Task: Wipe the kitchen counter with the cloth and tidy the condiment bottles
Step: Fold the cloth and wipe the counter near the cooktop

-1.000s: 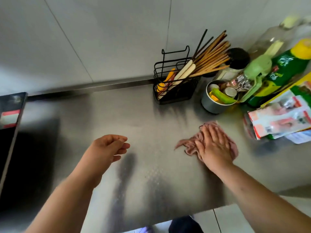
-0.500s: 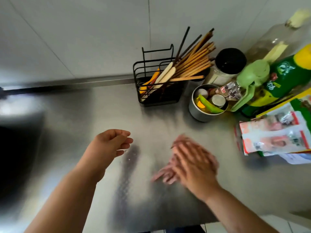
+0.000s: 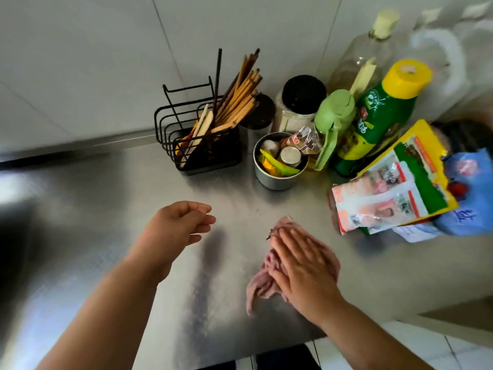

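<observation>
A crumpled pink cloth [image 3: 262, 285] lies on the steel counter [image 3: 106, 209]. My right hand [image 3: 301, 265] presses flat on it with straight fingers. Above the counter to the cloth's left hovers my left hand [image 3: 177, 225], fingers loosely curled and holding nothing. The condiment bottles crowd the back right corner: a green bottle with a yellow cap [image 3: 384, 108], a light green capped bottle [image 3: 334, 121], a clear oil bottle [image 3: 357, 57] and a black-lidded jar [image 3: 298, 102].
A black wire holder of chopsticks [image 3: 202, 140] stands by the wall. Beside it is a steel cup [image 3: 277, 166] of small items. Food packets [image 3: 394, 190] lie at the right. The counter's front edge runs just below my forearms.
My right hand has swept the cloth left and then back toward the right. My left hand stays hovering in about the same place. The view has shifted right.
</observation>
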